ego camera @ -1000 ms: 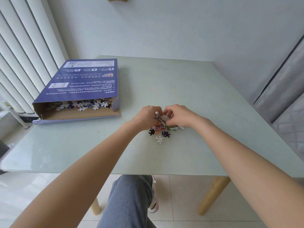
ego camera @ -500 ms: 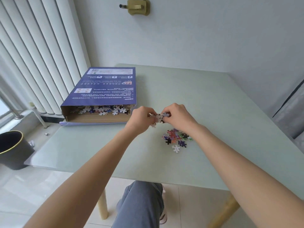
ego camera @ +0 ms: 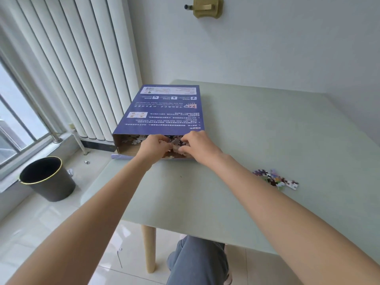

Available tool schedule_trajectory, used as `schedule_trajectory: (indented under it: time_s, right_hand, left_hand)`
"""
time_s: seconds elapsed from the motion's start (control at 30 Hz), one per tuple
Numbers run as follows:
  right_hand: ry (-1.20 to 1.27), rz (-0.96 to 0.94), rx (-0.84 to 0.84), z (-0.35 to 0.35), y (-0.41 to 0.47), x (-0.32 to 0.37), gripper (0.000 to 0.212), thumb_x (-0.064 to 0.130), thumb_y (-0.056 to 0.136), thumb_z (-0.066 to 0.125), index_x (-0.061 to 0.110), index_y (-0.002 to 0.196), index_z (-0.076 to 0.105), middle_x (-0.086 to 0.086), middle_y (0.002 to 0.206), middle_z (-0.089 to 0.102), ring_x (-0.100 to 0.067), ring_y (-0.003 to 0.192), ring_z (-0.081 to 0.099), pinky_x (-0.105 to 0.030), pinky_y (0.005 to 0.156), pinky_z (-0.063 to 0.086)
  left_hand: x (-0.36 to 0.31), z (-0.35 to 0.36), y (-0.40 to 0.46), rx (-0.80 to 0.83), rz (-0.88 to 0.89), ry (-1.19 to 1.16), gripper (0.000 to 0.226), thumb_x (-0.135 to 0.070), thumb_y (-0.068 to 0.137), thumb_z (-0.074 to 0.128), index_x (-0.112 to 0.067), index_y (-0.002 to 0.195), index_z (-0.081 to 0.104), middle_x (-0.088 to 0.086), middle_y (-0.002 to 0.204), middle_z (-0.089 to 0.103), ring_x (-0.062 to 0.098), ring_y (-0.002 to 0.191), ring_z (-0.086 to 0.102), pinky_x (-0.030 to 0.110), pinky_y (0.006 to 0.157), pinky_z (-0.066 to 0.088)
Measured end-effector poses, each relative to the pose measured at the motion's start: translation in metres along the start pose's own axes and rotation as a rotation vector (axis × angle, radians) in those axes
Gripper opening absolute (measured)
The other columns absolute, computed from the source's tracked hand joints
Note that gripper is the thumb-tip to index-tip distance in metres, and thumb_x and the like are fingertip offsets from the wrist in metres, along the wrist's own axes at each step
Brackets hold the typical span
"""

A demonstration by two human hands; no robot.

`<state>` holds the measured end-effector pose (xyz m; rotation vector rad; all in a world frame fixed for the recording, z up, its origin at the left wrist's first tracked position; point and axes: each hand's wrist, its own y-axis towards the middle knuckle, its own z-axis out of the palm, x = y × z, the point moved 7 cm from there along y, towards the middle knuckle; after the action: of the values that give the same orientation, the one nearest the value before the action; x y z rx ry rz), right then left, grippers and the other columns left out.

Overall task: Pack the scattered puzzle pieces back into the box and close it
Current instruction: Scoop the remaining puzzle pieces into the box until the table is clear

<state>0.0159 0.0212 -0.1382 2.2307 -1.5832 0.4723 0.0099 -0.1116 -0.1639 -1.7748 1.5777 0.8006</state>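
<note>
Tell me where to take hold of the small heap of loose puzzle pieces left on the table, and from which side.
Probably from above, at the heap's outer edges. The loose puzzle pieces lie flat and thin on the table, with no raised part to grip. Cup fingers on either side, press them inward into a bunch, then lift. Both the left hand and right hand are busy at the box mouth.

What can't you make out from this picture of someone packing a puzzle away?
- Head view: how full the puzzle box is; only its open near end shows, and both hands block part of that.
- Whether the left hand and right hand grip pieces; motion blur smears the fingers.
- The picture on the loose puzzle pieces: too small.
- The box's printed text: too small, upside down.
- The table at right: cut off by the frame edge.
</note>
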Motion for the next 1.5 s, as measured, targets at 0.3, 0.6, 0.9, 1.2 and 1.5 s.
schedule_trajectory:
  time_s: [0.3,0.6,0.9,1.2,1.5]
  right_hand:
    - [-0.1,-0.084,-0.013,0.008,-0.021,-0.005,0.023,0.01,0.095,0.044,-0.001,0.094,0.065,-0.015,0.099,0.065,-0.03,0.097,0.058,-0.036,0.082,0.043]
    - [-0.199,0.022,0.274,0.041,-0.013,0.005,0.048,0.036,0.102,0.025,0.005,0.129,0.051,-0.019,0.132,0.045,-0.033,0.128,0.041,-0.04,0.104,0.034]
    - [-0.172,-0.049,0.156,0.026,-0.029,-0.002,0.036,0.016,0.1,0.033,0.0,0.125,0.053,-0.013,0.143,0.042,-0.025,0.134,0.037,-0.027,0.106,0.023]
    - [-0.376,-0.044,-0.051,0.003,-0.034,-0.003,0.019,0.015,0.093,0.052,0.015,0.108,0.064,-0.006,0.113,0.059,-0.026,0.108,0.055,-0.035,0.078,0.045]
    - [-0.365,-0.047,-0.132,-0.007,-0.028,-0.001,0.017,0.017,0.096,0.048,0.014,0.108,0.06,-0.006,0.11,0.057,-0.025,0.105,0.054,-0.033,0.072,0.042]
  left_hand:
    - [-0.009,-0.014,-0.034,-0.133,0.319,0.294,0.035,-0.001,0.09,0.043,-0.013,0.117,0.062,0.007,0.126,0.058,0.025,0.108,0.056,0.026,0.089,0.038]
    - [0.003,0.002,-0.039,0.103,0.454,0.516,0.038,-0.012,0.089,0.042,-0.025,0.119,0.06,0.005,0.114,0.065,0.029,0.105,0.056,0.037,0.085,0.046]
    - [0.001,0.0,-0.042,0.15,0.593,0.463,0.02,-0.019,0.083,0.068,-0.017,0.099,0.057,0.001,0.11,0.063,0.027,0.1,0.059,0.035,0.082,0.046]
    - [-0.001,0.009,-0.039,0.062,0.758,0.776,0.018,-0.022,0.09,0.058,-0.014,0.099,0.072,0.005,0.131,0.054,0.026,0.111,0.057,0.039,0.093,0.045]
    - [-0.028,-0.022,-0.041,-0.314,0.778,0.413,0.025,-0.021,0.091,0.047,-0.004,0.086,0.065,0.012,0.088,0.064,0.032,0.073,0.062,0.036,0.06,0.05]
